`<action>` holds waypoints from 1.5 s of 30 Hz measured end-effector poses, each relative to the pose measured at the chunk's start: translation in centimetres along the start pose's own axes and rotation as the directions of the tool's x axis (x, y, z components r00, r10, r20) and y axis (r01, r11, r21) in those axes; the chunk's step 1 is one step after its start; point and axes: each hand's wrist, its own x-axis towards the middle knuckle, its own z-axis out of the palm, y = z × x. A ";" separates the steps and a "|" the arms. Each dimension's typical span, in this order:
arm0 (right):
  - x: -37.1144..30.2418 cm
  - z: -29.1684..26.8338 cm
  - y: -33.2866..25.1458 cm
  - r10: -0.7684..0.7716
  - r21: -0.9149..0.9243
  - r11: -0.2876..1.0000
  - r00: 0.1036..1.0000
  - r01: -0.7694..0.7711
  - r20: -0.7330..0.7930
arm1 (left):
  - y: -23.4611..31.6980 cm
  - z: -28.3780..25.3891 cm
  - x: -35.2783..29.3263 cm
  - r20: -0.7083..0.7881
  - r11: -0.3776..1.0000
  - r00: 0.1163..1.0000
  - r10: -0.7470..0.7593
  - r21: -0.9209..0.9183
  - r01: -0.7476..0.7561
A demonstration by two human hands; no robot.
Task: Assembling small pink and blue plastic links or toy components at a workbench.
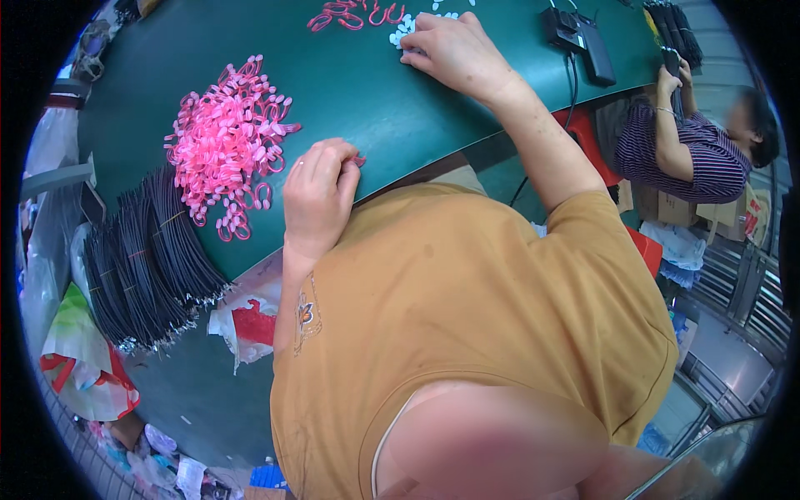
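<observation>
My left hand [318, 196] rests at the near edge of the green table, its fingers closed on a small dark pink loop [359, 160], of which only a bit shows. Farther off and to the right, my right hand [457, 54] reaches down to a scatter of small white pieces [403, 32]. Its fingertips are drawn together among them; whether a piece is between them is hidden. Just left of the white pieces lie several pink-red U-shaped loops [340, 15]. A large heap of pink loops with pale ends [221, 142] spreads left of my left hand.
Bundles of black cords [154, 250] with metal ends hang over the table's left edge. A black adapter [567, 32] and a dark box [597, 54] with a cable lie at the right. Beyond, a person in a striped top [683, 158] holds black cords near a red stool [587, 142].
</observation>
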 end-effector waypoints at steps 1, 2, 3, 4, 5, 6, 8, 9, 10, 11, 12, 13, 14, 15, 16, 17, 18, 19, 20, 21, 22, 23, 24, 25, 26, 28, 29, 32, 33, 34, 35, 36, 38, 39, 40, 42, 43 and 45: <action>0.0 0.0 0.1 -0.016 -0.010 1.000 1.000 0.016 0.009 | 0.0 0.0 0.0 -0.004 1.000 1.000 -0.001 -0.001 0.001; -0.1 0.0 0.1 -0.032 -0.021 0.999 0.999 0.033 0.018 | -0.1 0.0 0.0 -0.004 1.000 1.000 0.000 -0.002 0.000; -0.1 0.1 0.1 -0.034 -0.022 0.999 0.999 0.034 0.018 | -0.1 0.0 0.0 -0.006 1.000 1.000 0.000 -0.002 0.000; -0.1 0.1 0.2 -0.044 -0.011 0.999 0.999 0.045 0.024 | -0.1 0.0 0.0 -0.007 1.000 1.000 -0.001 -0.001 0.001; -0.1 0.1 0.2 -0.056 0.000 0.998 0.998 0.056 0.029 | 0.0 0.0 0.0 -0.009 1.000 1.000 -0.002 -0.001 0.002; 0.0 0.0 0.0 -0.057 -0.001 0.998 0.998 0.057 0.030 | 0.0 0.0 0.1 -0.005 1.000 1.000 0.000 0.005 0.000; 0.0 -0.5 -0.6 -0.077 0.040 0.996 0.994 0.074 0.074 | 0.0 0.0 0.1 -0.003 1.000 1.000 0.000 0.011 0.000; -0.2 -0.5 -1.1 -0.083 0.042 0.996 0.994 0.080 0.074 | 0.0 -0.1 0.0 -0.001 1.000 1.000 -0.003 0.002 0.003; -0.6 -0.4 -1.6 -0.125 0.155 0.981 0.991 0.115 0.056 | 0.1 -0.1 -0.1 0.001 1.000 1.000 -0.006 -0.006 0.006; -0.9 -0.4 -2.0 -0.165 0.266 0.952 0.986 0.150 0.034 | 0.1 -0.1 -0.1 -0.001 1.000 1.000 -0.010 -0.003 0.010; -1.3 -0.5 -2.4 -0.165 0.268 0.952 0.986 0.149 0.037 | 0.1 -0.1 0.0 0.003 1.000 1.000 -0.009 -0.005 0.009; -1.7 -0.6 -2.8 -0.193 0.288 0.942 0.980 0.169 0.056 | 0.1 -0.1 0.0 0.007 1.000 1.000 -0.009 -0.007 0.009; -2.0 -0.6 -2.9 -0.221 0.309 0.932 0.972 0.188 0.075 | 0.0 -0.2 0.1 0.009 1.000 1.000 -0.011 -0.008 0.011; -2.3 -0.5 -2.9 -0.249 0.282 0.935 0.965 0.217 0.083 | 0.0 -0.2 0.1 0.011 1.000 1.000 -0.006 0.002 0.006; -2.4 -0.5 -2.8 -0.247 0.282 0.935 0.965 0.215 0.085 | 0.0 -0.2 0.0 0.013 1.000 1.000 -0.001 0.013 0.001; -2.5 -0.5 -2.7 -0.228 0.277 0.941 0.970 0.197 0.085 | 0.1 -0.2 0.0 0.015 1.000 1.000 -0.002 0.010 0.002; -2.6 -0.5 -2.7 -0.209 0.274 0.945 0.974 0.180 0.083 | 0.1 -0.2 0.1 0.018 1.000 1.000 -0.004 0.010 0.003; -2.5 -0.7 -2.7 -0.209 0.276 0.944 0.974 0.178 0.084 | 0.1 -0.3 0.0 0.021 1.000 1.000 -0.005 0.009 0.005; -2.4 -1.1 -2.7 -0.213 0.271 0.943 0.976 0.192 0.050 | 0.1 -0.2 0.0 0.023 1.000 1.000 -0.007 0.009 0.007; -2.2 -1.5 -2.7 -0.218 0.265 0.942 0.976 0.206 0.017 | 0.0 -0.2 -0.1 0.015 1.000 1.000 -0.002 0.005 0.002; -2.0 -1.9 -2.8 -0.219 0.266 0.942 0.976 0.206 0.018 | -0.1 -0.1 -0.1 0.008 1.000 1.000 0.002 0.001 -0.002; -1.9 -2.4 -3.1 -0.200 0.258 0.948 0.980 0.189 0.017 | -0.1 -0.1 -0.1 0.008 1.000 1.000 0.000 0.001 0.000; -1.9 -2.7 -3.3 -0.181 0.249 0.953 0.983 0.171 0.015 | -0.1 -0.1 -0.1 0.006 1.000 1.000 0.005 0.002 -0.005; -2.0 -2.7 -3.5 -0.181 0.251 0.953 0.983 0.172 0.016 | -0.1 -0.1 -0.1 0.004 1.000 1.000 0.009 0.002 -0.009; -2.0 -2.6 -3.8 -0.181 0.235 0.957 0.983 0.169 0.028 | 0.0 -0.2 0.0 0.005 1.000 1.000 0.008 0.003 -0.008; -1.8 -2.5 -4.2 -0.181 0.220 0.961 0.983 0.168 0.041 | 0.0 -0.2 0.0 0.006 1.000 1.000 0.015 0.018 -0.015; -1.6 -2.5 -4.4 -0.183 0.209 0.965 0.979 0.160 0.094 | 0.1 -0.2 0.0 0.006 1.000 1.000 0.014 0.019 -0.014; -1.2 -2.0 -4.2 -0.184 0.205 0.968 0.966 0.146 0.181 | 0.1 -0.2 -0.1 0.008 1.000 1.000 -0.006 0.021 0.006; -1.0 -1.8 -4.0 -0.182 0.211 0.968 0.959 0.137 0.215 | 0.1 -0.2 0.0 0.009 1.000 1.000 -0.004 0.012 0.004; -0.9 -1.7 -3.9 -0.182 0.210 0.968 0.959 0.136 0.215 | 0.1 -0.2 0.0 0.010 1.000 1.000 -0.002 0.003 0.002; -0.9 -1.7 -3.7 -0.193 0.230 0.963 0.958 0.143 0.212 | 0.1 -0.2 0.0 0.010 1.000 1.000 -0.002 0.003 0.002; -0.8 -1.7 -3.7 -0.206 0.251 0.956 0.956 0.151 0.209 | 0.0 -0.2 0.0 0.013 1.000 1.000 0.002 0.009 -0.002; -0.4 -1.8 -3.9 -0.182 0.220 0.967 0.951 0.128 0.249 | 0.1 -0.2 -0.1 0.015 1.000 1.000 0.005 0.016 -0.005; -0.2 -1.8 -4.0 -0.158 0.188 0.976 0.945 0.106 0.286 | 0.1 -0.2 -0.1 0.012 1.000 1.000 0.007 0.025 -0.008; -0.2 -2.0 -4.1 -0.159 0.189 0.976 0.944 0.107 0.288 | 0.1 -0.2 -0.1 0.008 0.999 1.000 0.010 0.035 -0.010; -0.6 -2.3 -4.5 -0.138 0.426 0.905 0.961 0.023 0.240 | 0.0 -0.3 -0.1 0.005 0.999 1.000 0.014 0.038 -0.014; -0.8 -2.2 -4.8 -0.140 0.428 0.904 0.960 0.024 0.242 | 0.0 -0.2 -0.2 0.003 0.999 1.000 0.020 0.042 -0.020; -1.4 -1.6 -5.4 -0.227 0.730 0.682 0.963 0.053 0.142 | 0.0 -0.2 -0.1 -0.003 0.998 0.999 0.037 0.052 -0.036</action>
